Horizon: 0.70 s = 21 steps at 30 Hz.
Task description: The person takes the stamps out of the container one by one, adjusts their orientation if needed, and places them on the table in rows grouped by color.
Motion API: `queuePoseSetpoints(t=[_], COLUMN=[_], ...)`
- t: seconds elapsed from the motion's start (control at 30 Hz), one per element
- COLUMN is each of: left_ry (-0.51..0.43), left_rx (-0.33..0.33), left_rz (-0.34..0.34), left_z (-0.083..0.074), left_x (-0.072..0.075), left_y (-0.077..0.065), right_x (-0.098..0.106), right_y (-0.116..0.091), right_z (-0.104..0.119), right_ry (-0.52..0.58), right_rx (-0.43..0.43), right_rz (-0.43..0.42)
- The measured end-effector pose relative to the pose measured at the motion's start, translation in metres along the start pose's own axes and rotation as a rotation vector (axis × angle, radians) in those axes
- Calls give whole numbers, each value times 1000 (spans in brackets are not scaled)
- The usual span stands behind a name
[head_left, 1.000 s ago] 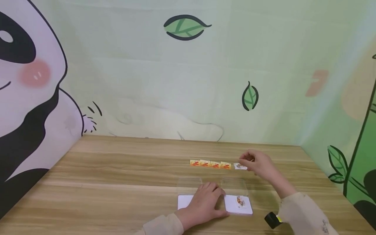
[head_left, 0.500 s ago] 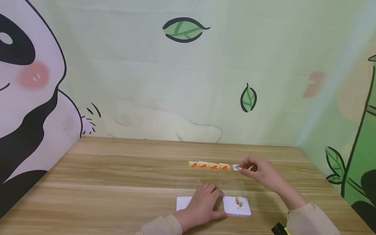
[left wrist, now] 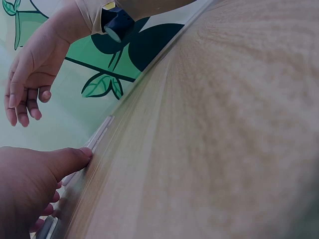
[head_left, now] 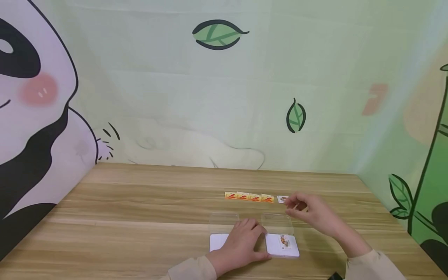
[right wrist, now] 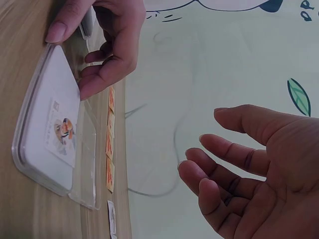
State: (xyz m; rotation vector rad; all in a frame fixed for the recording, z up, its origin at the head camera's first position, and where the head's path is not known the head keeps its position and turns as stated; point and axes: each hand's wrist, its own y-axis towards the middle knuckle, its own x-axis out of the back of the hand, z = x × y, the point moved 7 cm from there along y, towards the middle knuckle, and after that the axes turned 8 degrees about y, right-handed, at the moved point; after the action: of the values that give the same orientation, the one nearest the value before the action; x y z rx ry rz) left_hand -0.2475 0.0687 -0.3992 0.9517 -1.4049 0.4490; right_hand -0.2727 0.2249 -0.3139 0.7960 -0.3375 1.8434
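Note:
My left hand (head_left: 241, 243) grips the left side of a clear plastic case (head_left: 282, 249), thumb at the near corner and fingers at the far one. The case's lid lies open behind it. A white sheet inside bears a small picture card (right wrist: 62, 130). Partly under my left hand is a second open case (head_left: 217, 242) with a white sheet. My right hand (head_left: 311, 212) hovers above the table, fingers loosely bent and holding nothing. Its fingertips overlap a small white picture card (head_left: 281, 199) in the head view; the right wrist view shows them apart from the row.
Several small orange picture cards (head_left: 249, 197) lie in a row left of the white card. The wooden table (head_left: 122, 217) meets a wall covering (head_left: 168, 97) printed with leaves and a panda.
My right hand has drawn back slightly toward me from the small white card at the row's end. My left hand stays on the case.

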Motion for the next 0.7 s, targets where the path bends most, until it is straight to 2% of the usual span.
queuePoseSetpoints(t=[0.4, 0.57, 0.7], left_ry=[4, 6, 5], left_rx=[-1, -13, -16], left_rz=[-13, -31, -26], left_z=[0, -1, -1], left_x=[-3, -4, -4], left_y=[-1, -1, 0], right_x=[-18, -21, -22], right_y=[-10, -14, -15], right_z=[-12, -11, -14], right_ry=[-47, -45, -49], right_rx=[53, 136, 149], right_rz=[71, 83, 86])
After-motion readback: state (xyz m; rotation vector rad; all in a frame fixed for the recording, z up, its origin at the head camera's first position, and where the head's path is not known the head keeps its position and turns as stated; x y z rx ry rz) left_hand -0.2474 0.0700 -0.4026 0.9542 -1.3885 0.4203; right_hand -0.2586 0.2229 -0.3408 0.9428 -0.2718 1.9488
